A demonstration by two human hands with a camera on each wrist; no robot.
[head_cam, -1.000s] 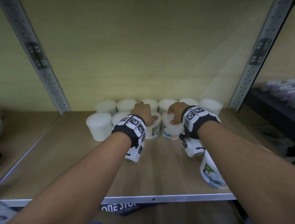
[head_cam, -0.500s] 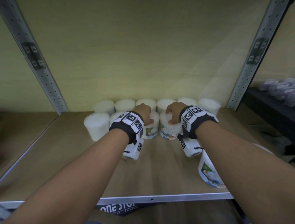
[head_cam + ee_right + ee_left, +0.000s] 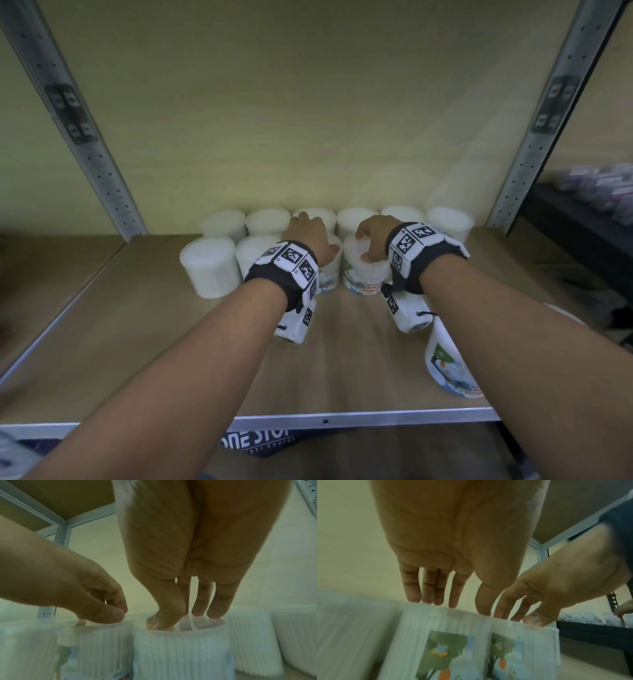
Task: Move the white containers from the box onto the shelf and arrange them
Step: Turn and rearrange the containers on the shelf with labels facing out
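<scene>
— Where are the white containers (image 3: 219, 270)?

— Upright in two rows at the back of the shelf (image 3: 113, 346) (one more near its front edge). My left hand (image 3: 313, 236) rests straight fingertips (image 3: 413, 596) on one lid.

— And the right?

— My right hand (image 3: 373, 236) has fingers spread, tips pressing the neighbouring lid; neither grip clamps anything.

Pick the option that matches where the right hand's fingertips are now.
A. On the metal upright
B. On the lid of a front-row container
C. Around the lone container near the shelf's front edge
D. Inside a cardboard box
B: the right wrist view shows the right hand with fingertips pressing on the lid of a front-row container.
</scene>
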